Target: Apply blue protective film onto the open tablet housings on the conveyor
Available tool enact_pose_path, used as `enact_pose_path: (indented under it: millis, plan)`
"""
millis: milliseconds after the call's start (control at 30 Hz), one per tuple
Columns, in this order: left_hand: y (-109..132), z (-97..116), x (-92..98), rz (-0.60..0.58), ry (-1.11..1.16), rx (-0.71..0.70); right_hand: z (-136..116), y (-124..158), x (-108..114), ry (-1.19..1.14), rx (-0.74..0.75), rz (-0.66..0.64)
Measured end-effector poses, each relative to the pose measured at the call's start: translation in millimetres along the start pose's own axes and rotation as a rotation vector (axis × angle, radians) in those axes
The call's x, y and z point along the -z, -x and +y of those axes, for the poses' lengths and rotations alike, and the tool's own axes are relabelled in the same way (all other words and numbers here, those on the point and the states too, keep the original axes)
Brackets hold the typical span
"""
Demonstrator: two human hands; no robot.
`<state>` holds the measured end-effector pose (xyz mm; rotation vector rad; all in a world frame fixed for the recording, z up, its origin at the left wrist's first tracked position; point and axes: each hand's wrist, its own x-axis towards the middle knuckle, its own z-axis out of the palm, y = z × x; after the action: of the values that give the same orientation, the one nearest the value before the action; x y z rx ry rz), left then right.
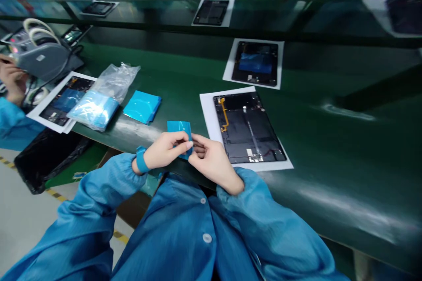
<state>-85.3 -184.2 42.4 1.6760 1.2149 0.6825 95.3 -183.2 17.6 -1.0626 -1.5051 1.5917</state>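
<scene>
A small blue film sheet (180, 126) is held upright at the bench's front edge, between both my hands. My left hand (168, 148), with a blue band at the wrist, pinches its right side between thumb and fingers. Close against it, my right hand (211, 157) grips the same right edge with bent fingers; its fingertips are partly hidden. Right of my hands lies an open tablet housing (249, 127), black with an orange flex cable, on a white sheet (208, 109). To the left rests a stack of blue film sheets (142, 106).
Left of the stack, a clear plastic bag (114, 81) of blue sheets overlaps another tablet housing (62, 101). A grey machine (46, 57) stands beside a co-worker's hand (13, 79). Behind, a tablet housing with blue film (255, 63) lies before the raised shelf edge (165, 28).
</scene>
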Motion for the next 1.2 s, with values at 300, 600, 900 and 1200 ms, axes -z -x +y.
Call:
enact_pose_path:
  millis: [300, 600, 900, 1200]
  plan:
    - [3.7, -1.9, 2.4, 0.037, -0.122, -0.041, 5.2, -5.0, 0.7, 0.202, 0.105, -0.060]
    - [5.1, -7.2, 8.5, 0.006, -0.072, -0.021, 6.1, -5.7, -1.5, 0.007, 0.040, -0.136]
    - [2.5, -13.0, 3.3, 0.078, -0.161, -0.057, 9.7, -3.9, -9.6, 0.279, 0.093, 0.029]
    - [1.5, -15.9, 2.6, 0.150, -0.218, -0.125, 10.5, -3.6, -9.5, 0.466, 0.106, 0.088]
